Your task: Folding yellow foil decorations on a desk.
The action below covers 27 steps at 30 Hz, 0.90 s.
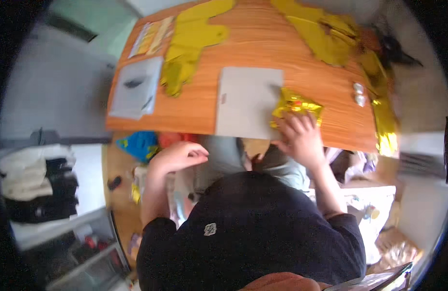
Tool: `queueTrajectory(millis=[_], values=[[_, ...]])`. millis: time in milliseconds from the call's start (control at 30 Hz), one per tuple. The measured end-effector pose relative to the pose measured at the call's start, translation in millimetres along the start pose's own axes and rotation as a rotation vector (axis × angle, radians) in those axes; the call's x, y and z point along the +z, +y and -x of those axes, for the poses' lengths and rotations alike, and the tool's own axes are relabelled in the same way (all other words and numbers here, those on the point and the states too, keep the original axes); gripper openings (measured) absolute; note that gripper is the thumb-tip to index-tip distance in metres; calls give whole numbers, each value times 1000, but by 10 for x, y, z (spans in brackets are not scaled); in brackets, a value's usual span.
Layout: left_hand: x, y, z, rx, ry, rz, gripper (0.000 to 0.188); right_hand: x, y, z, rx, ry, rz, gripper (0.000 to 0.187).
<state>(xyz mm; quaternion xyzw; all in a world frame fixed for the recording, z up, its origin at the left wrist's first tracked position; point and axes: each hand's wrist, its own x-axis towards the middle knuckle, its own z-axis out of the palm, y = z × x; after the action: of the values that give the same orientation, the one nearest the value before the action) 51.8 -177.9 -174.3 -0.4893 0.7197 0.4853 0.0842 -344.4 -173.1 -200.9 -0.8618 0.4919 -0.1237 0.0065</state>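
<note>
My right hand [302, 138] reaches over the table's near edge and grips the near side of a shiny gold foil packet [297, 101]. Its fingers lie on top of the foil, while the grip's underside is hidden. The packet overlaps the right side of a pale grey rectangular board or sheet [248, 99]. Off the table's front edge, my left hand [180, 156] hangs in the air, loosely curled, a gap showing between thumb and fingers. Nothing can be seen in it. Slight blur softens both hands.
On the orange wood table [253, 34] lie flat yellow foil shapes [192, 34] at the back left and crumpled gold foil [330, 36] at the back right. White papers [136, 87] lie at left, two small white objects [359, 94] at right. A blue bag-like thing [139, 144] sits below.
</note>
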Motion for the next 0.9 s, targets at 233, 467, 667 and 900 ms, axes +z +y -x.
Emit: queueTrajectory(millis=[233, 467, 667, 900], values=[[-391, 2141, -929, 915, 312, -137, 17, 25, 46, 61, -71, -16, 79, 64], [277, 3217, -2923, 994, 568, -401, 25, -35, 47, 356, -61, 127, 163, 54], [365, 3237, -3394, 912, 633, -527, 18, -180, 44, 612, -23, 132, 116, 48], [-383, 2311, -1776, 858, 584, -185, 14, -526, 46, 714, 323, 524, -621, 37]])
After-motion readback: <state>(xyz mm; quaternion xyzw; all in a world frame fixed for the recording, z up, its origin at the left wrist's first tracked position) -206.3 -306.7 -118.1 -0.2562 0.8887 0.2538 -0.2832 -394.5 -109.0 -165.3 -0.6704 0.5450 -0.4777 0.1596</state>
